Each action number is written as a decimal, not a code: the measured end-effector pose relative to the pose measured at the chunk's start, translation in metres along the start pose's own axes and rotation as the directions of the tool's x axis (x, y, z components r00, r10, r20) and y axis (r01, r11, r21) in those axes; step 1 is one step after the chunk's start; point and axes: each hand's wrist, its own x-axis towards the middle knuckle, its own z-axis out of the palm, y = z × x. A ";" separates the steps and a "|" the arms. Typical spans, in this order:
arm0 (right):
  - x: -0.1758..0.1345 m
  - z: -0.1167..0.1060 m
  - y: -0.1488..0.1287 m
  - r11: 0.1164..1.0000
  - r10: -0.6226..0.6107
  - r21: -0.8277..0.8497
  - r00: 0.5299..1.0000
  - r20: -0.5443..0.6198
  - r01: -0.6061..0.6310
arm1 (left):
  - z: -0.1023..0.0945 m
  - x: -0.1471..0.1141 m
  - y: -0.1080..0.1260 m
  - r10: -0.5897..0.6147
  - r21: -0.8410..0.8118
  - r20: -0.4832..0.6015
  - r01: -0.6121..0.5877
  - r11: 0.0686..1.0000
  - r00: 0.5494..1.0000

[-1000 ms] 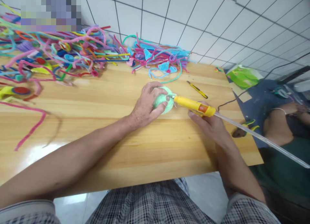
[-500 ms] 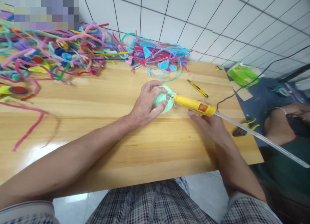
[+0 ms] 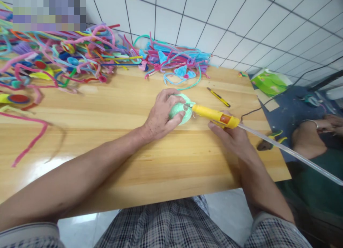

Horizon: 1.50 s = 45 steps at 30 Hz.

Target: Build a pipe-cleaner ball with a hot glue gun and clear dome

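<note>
My left hand (image 3: 163, 114) is closed around a round mint-green piece (image 3: 179, 114) that looks coiled from fuzzy pipe cleaner, holding it on the wooden table. In my right hand (image 3: 232, 135) is a yellow glue gun (image 3: 211, 114), its nozzle at the right side of the green piece near my left thumb and fingers. Whether the tip touches the piece or sits just over it I cannot tell. A long clear glue stick (image 3: 289, 153) sticks out of the gun's back end, toward the lower right. My palm hides part of the green piece.
Pipe cleaners (image 3: 88, 55) in many colours are heaped along the back left, with a blue and pink bundle (image 3: 179, 56) beside them. A yellow utility knife (image 3: 218, 97) and pliers (image 3: 270, 140) lie to the right. A black cord (image 3: 284, 90) runs off right, near another person's arm (image 3: 308, 139).
My hands, the green piece and the glue gun stay almost in place. At the right, the other person's hand and forearm have shifted slightly.
</note>
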 end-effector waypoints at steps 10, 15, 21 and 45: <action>-0.001 -0.001 0.001 1.000 -0.026 -0.015 1.000 0.008 0.026 | 0.000 0.000 0.000 -0.018 0.004 0.014 0.018 1.000 1.000; -0.001 -0.002 0.001 0.999 -0.027 -0.046 1.000 -0.005 0.027 | 0.000 0.000 0.000 -0.003 0.002 0.008 0.003 1.000 1.000; 0.001 -0.002 -0.003 0.999 -0.026 -0.045 1.000 0.009 0.026 | -0.001 0.000 0.000 -0.023 -0.008 0.031 0.024 1.000 0.999; 0.000 -0.011 -0.007 0.921 0.137 0.364 0.990 0.026 -0.137 | -0.001 -0.001 -0.001 -0.029 0.015 0.006 0.029 0.999 1.000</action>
